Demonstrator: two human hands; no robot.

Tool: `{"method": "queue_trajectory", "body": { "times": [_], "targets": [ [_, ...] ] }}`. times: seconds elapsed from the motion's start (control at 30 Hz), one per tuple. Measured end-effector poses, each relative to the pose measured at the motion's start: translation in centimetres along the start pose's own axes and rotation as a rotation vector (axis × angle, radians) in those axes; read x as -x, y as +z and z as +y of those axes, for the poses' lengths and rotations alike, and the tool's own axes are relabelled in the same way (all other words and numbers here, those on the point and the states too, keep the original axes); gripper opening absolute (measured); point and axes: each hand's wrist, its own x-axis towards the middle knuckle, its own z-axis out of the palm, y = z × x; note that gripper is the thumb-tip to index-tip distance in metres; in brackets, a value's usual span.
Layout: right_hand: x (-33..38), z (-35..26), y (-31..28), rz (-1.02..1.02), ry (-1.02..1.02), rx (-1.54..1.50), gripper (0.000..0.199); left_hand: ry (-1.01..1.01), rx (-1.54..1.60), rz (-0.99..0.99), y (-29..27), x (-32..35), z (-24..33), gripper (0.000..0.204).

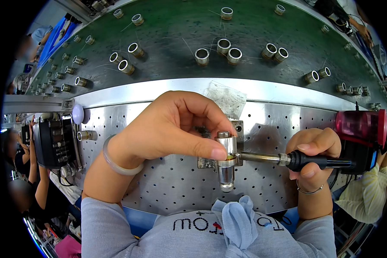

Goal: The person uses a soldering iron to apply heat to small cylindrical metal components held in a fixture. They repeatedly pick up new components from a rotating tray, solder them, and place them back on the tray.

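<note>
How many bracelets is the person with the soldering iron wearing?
2: a pale bangle at the wrist of the left hand, and a thin silvery bracelet at the wrist of the right hand. The sleeves could hide more.

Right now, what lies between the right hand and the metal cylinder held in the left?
In the head view, a soldering iron's metal shaft runs from the right hand to the metal cylinder.

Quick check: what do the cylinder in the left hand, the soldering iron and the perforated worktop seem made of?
Cylinder: polished metal, perhaps steel, going by its sharp, bright reflections.
Soldering iron: shiny metal barrel, slightly brownish; black grip, probably plastic or rubber, since it shows only faint highlights.
Worktop: metal, steel or aluminium unclear, judging by its satin grey sheen.
</note>
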Motion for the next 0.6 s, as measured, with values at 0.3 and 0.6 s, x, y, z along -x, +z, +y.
{"method": "queue_trajectory", "body": {
  "times": [0.3, 0.6],
  "targets": [
    [-0.08, -0.65, 0.28, 0.056, 0.069, -0.042, 0.031, -0.025, -0.012, -0.001, 0.0, 0.22, 0.23, 0.039],
    [-0.01, -0.09, 0.09, 0.047, 0.055, -0.051, 0.031, -0.029, 0.015, -0.003, 0.09, 0.05, 0.18, 0.041]
  ]
}}
